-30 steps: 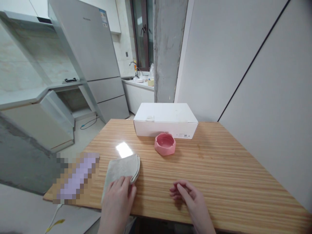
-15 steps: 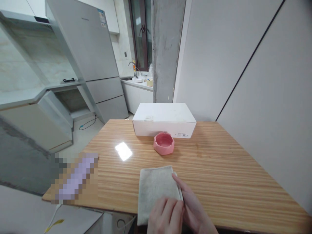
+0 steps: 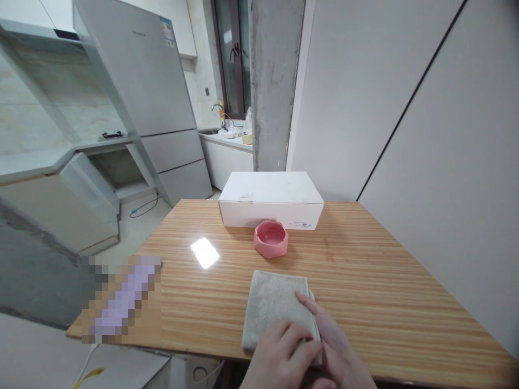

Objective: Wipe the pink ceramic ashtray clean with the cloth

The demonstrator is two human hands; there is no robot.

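A folded grey-green cloth (image 3: pixel 275 302) is held at the table's front edge, its layers showing along the right side. My right hand (image 3: pixel 343 346) grips that right side, thumb on top and the other fingers underneath, mostly hidden. My left hand (image 3: pixel 281 354) lies over the near part of the cloth, fingers curled against its lower right corner. Beyond the cloth stands a pink faceted bowl (image 3: pixel 271 246), like an ashtray, touched by neither hand.
A long white box (image 3: pixel 271 213) stands behind the bowl on the wood-grain table (image 3: pixel 365 292). At the left edge lies a blurred-out purple object (image 3: pixel 127 294) with a white cable (image 3: pixel 87 361). A fridge (image 3: pixel 138 81) and a sink counter (image 3: pixel 227 156) are farther back.
The cloth has shifted to the right and turned slightly clockwise, both hands moving along with it. My left hand's fingers now reach farther right over its corner. The bowl and box stay put.
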